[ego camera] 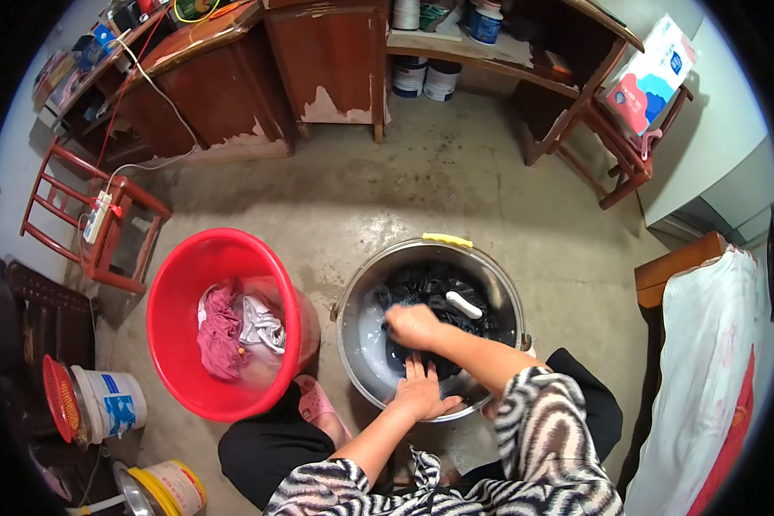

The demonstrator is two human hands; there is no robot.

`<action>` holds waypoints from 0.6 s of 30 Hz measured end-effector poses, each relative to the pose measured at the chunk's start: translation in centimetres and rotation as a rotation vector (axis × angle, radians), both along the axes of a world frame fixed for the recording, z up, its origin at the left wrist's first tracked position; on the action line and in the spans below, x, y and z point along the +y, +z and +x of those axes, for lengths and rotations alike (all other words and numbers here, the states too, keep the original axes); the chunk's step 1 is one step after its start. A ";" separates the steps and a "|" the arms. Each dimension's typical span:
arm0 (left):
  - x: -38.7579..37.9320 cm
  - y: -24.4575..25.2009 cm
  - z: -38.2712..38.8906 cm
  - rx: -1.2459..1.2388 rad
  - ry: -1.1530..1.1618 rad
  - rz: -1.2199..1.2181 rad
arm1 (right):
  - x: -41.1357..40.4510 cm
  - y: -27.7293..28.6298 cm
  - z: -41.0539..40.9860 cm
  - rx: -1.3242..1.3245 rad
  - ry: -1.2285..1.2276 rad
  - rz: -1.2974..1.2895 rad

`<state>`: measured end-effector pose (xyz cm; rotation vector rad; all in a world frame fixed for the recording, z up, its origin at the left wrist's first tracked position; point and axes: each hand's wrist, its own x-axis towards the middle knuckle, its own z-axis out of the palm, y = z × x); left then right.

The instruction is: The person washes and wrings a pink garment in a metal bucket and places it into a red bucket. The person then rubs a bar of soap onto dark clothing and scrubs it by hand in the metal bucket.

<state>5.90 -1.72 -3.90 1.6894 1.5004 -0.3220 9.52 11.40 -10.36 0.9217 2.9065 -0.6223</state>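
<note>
A metal bucket (433, 413) stands before me with a wet black cloth (419, 277) and whitish, sudsy water (369, 322) in it. My right hand (416, 326), slightly blurred, is curled into a fist on the cloth; its fingertips are hidden. Below it, at the near rim, my left hand (420, 393) lies flat with fingers spread, their tips against the cloth. A white elongated object (464, 305), possibly a brush, rests on the cloth to the right. The bucket's wire handle with a yellow grip (447, 240) lies along the far rim.
Left of the bucket stands a red plastic tub (174, 335) holding a pink cloth (219, 335) and a white-grey cloth (261, 326). A wooden chair (119, 219) bears a power strip (97, 216). White pails (119, 403) stand lower left. Wooden cabinets (326, 58) line the back; a cloth-covered bed (690, 361) is right.
</note>
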 end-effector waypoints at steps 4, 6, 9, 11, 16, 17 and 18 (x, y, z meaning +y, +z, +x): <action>1.1 -0.3 -0.3 -0.160 0.045 -0.242 | -3.6 1.7 1.4 -0.021 0.415 -0.139; 0.0 -0.7 0.4 -0.109 0.041 -0.003 | -2.0 0.3 1.7 -0.029 0.359 -0.057; 0.2 -0.2 0.2 -0.034 0.036 0.044 | 1.0 -0.6 1.0 -0.034 0.170 0.147; 0.4 0.8 0.3 -0.014 0.043 0.050 | 2.6 -0.2 0.2 -0.104 -0.034 0.097; -1.3 2.5 1.7 0.051 0.023 0.086 | 1.0 2.1 0.2 0.017 -0.052 -0.182; -1.4 2.2 1.3 0.056 0.029 0.085 | -0.3 3.0 0.2 0.028 0.046 -0.342; -1.2 2.4 1.1 -0.002 0.045 0.024 | -1.4 4.2 0.7 -0.066 0.155 -0.348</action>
